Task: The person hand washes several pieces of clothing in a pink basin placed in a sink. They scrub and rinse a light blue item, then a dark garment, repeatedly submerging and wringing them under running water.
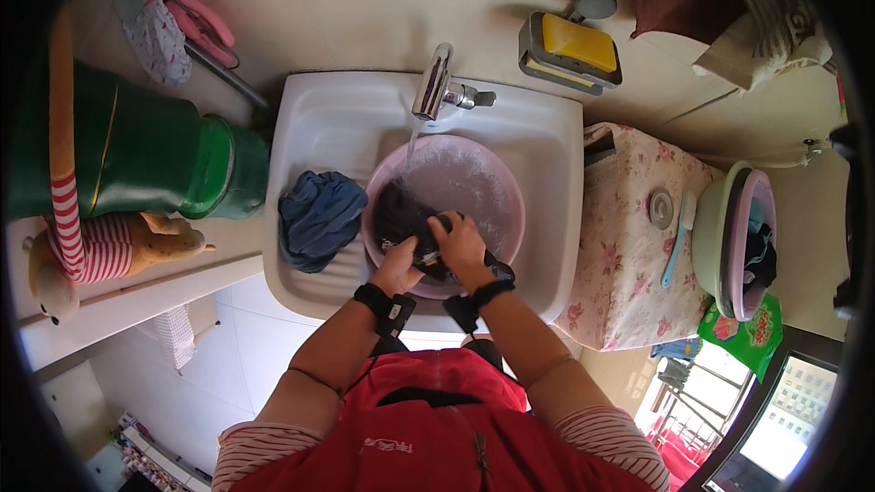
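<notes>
My left hand (398, 266) and my right hand (458, 244) both grip a dark, wet garment (403, 215) over the near side of a pink basin (517, 246). Part of the cloth hangs into the soapy water (458, 171). Just above the far rim, a chrome faucet (432, 85) runs a stream of water into the basin. The basin stands in a white ceramic sink (557, 150). On the sink's ribbed left side lies a bunched blue cloth (320, 220).
A grey soap holder (530, 48) with a yellow bar (577, 42) is on the wall. To the right, a flowered cover (615, 239) bears a blue-handled brush (675, 249), a round lid (661, 210) and stacked basins (714, 239). A green vessel (143, 143) and plush toy (113, 246) are left.
</notes>
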`<state>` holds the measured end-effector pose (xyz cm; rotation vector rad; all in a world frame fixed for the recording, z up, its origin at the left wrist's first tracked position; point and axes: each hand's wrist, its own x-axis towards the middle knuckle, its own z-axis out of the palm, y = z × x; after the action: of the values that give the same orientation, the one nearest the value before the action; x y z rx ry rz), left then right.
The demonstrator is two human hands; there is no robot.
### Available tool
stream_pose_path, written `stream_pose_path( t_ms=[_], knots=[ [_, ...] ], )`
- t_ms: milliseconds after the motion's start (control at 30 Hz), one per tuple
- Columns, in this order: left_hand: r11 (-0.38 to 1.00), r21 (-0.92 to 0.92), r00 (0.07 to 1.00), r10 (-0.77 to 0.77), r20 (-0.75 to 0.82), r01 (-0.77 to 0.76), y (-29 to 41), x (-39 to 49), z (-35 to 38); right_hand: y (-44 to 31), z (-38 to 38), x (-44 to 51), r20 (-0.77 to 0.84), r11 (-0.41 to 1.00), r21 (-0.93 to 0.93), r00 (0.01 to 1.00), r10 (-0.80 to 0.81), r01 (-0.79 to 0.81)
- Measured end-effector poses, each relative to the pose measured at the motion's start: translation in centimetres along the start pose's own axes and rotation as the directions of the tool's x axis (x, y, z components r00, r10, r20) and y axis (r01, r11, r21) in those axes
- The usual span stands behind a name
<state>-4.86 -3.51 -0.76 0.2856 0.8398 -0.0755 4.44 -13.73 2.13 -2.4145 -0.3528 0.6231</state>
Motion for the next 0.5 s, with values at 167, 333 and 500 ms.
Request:
stream_pose_path(
  t_ms=[167, 333, 500],
  knots=[
    [0.999, -0.036, 0.994, -0.012, 0.112, 0.016, 0.3, -0.9, 0.4, 3.9, -0.3, 0.6, 0.112, 0.951, 0.304, 0.994, 0.018, -0.051],
    [0.997, -0.043, 0.983, -0.062, 0.173, 0.07, 0.9, -0.1, 0.8, 1.7, -1.9, -4.7, -0.071, 0.848, 0.181, 0.867, -0.494, 0.498],
    [0.99, 0.056, 0.988, -0.132, 0.075, 0.128, -1.0, 0.2, 0.2, 0.7, -0.8, 1.0, 0.223, 0.977, 0.151, 0.968, 0.114, -0.149]
  ],
)
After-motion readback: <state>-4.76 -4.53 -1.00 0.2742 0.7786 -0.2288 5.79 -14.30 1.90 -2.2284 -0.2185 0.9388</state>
